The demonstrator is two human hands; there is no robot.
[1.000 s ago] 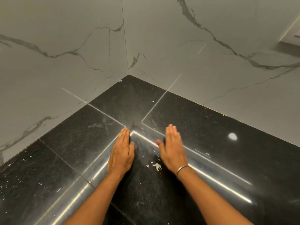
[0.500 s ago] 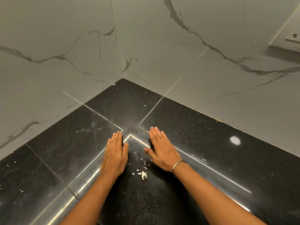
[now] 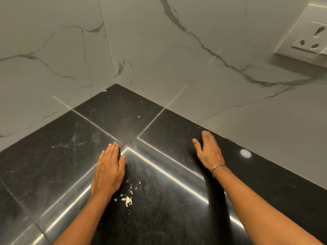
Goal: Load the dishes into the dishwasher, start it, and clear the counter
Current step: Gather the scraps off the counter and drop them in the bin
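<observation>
A black polished counter [image 3: 53, 156] fills the lower view and runs into a corner of grey marble walls. My left hand [image 3: 108, 172] lies flat on it with straight fingers pointing toward the corner. My right hand [image 3: 209, 152] is farther right, close to the back wall, fingers straight and blurred, a thin bangle on the wrist. A small heap of pale crumbs [image 3: 128, 200] lies on the counter between my forearms, just right of my left wrist. No dishes or dishwasher are in view.
The marble walls [image 3: 177, 59] meet at the corner behind the counter. A white wall socket [image 3: 309, 39] sits at the upper right. A few tiny white specks [image 3: 138, 116] dot the counter near the corner. Bright light strips reflect in the surface.
My right hand has swept away from the middle to the right, toward the back wall. My left hand has stayed flat in about the same place. The view has shifted and the socket shows more.
</observation>
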